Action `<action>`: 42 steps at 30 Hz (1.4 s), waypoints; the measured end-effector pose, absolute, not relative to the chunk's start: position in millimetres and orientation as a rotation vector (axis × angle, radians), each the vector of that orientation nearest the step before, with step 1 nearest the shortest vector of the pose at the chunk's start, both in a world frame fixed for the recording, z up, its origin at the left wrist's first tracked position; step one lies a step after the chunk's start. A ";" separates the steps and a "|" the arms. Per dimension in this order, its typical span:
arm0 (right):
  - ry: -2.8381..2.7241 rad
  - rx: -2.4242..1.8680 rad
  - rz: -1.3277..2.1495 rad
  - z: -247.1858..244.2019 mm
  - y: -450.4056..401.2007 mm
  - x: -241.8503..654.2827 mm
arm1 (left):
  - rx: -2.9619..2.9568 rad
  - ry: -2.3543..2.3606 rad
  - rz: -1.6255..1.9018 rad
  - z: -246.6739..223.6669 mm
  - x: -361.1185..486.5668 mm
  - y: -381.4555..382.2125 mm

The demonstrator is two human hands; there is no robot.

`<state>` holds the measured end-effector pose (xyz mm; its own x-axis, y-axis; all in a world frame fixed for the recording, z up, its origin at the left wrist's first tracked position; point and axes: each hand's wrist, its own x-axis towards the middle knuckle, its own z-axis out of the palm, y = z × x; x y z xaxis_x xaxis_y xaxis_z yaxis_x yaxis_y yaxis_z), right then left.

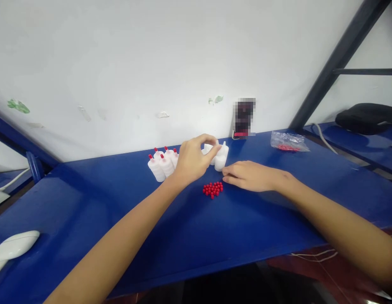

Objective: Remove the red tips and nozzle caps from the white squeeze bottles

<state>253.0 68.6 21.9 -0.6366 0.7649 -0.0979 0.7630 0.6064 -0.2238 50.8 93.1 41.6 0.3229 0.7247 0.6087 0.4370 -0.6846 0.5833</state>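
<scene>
My left hand [196, 157] reaches over the desk with thumb and forefinger closed at the narrow nozzle of a white squeeze bottle [220, 163]. More white uncapped bottles stand close behind that one, partly covered by the hand. My right hand [251, 175] is beside the bottle's base, its fingertips pressed together; whatever they hold, if anything, is hidden. Small red caps [212, 189] lie in a loose cluster just in front of both hands. Left of my left hand, several white bottles with red caps [164, 164] stand upright in a group.
The blue desk [120, 202] runs along a white wall. A phone-like object [243, 118], blurred out, leans against the wall. A clear plastic bag [289, 142] with red pieces lies at the back right. A white rounded device [17, 246] sits at the left edge.
</scene>
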 end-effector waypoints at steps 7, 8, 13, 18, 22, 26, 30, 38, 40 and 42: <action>-2.840 -1.350 0.292 24.6 65.8 254.2 | 2.611 1.209 1.089 45.2 76.5 117.5; -2.844 -1.355 0.288 24.7 65.6 253.9 | 2.643 1.239 1.054 43.5 76.7 118.7; -2.844 -1.330 0.293 23.1 65.2 251.0 | 2.716 1.292 0.967 33.8 78.2 122.1; -2.821 -1.274 0.369 22.3 64.7 249.2 | 2.710 1.260 1.090 39.2 66.3 107.9; -2.819 -1.269 0.433 24.2 64.9 249.1 | 2.739 1.079 1.049 41.7 26.6 78.9; -2.753 -1.224 0.293 20.1 64.5 244.5 | 2.825 0.828 0.751 22.3 -23.2 51.1; -2.505 -1.138 0.082 11.9 58.9 230.9 | 2.810 0.765 0.555 1.7 -52.8 33.9; -2.237 -1.174 0.516 24.4 72.9 170.2 | 2.696 0.875 0.772 2.0 -59.1 31.2; -2.181 -1.189 0.574 28.1 84.2 153.5 | 2.678 0.979 0.725 -0.4 -59.4 34.1; -2.161 -1.197 0.566 29.8 93.6 140.9 | 2.656 1.044 0.683 -3.1 -60.2 36.6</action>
